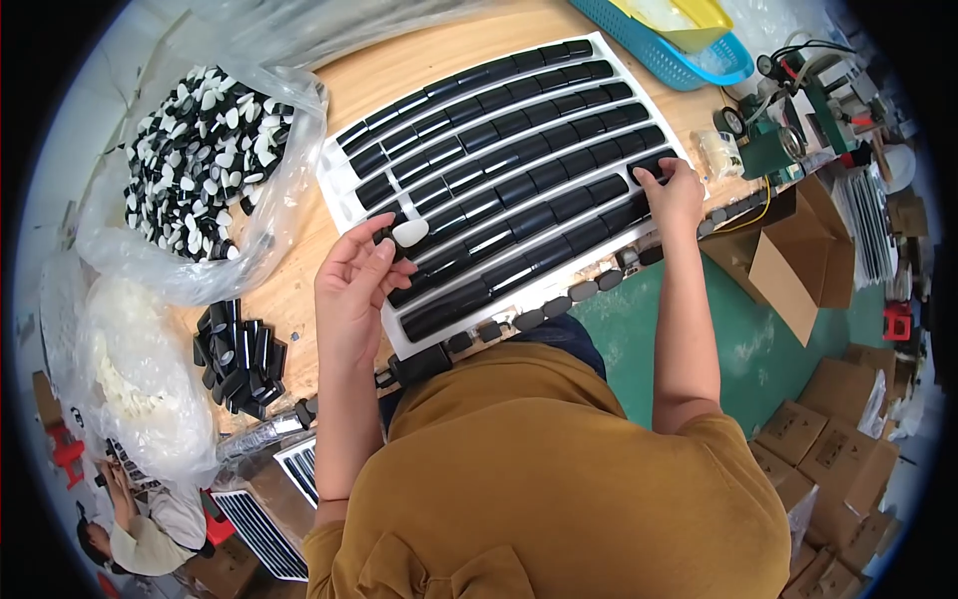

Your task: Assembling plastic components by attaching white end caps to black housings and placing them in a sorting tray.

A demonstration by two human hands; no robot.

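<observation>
The left hand (349,285) pinches a small, light, hard black-and-white cap (404,235) by its edges over the white tray's (344,165) near-left corner; the right hand (674,190) presses a black piece (654,165) at the tray's right edge.

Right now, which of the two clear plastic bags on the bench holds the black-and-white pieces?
The upper bag, beyond the left hand at the bench's far left. The lower bag beside the loose black pile holds only whitish material.

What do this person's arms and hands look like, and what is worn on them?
Both hands are bare: no gloves, rings, watch or bracelets show on the left hand or the right hand. The forearms are bare too. A mustard-yellow short-sleeved top covers the shoulders, its sleeves ending above the elbows.
</observation>
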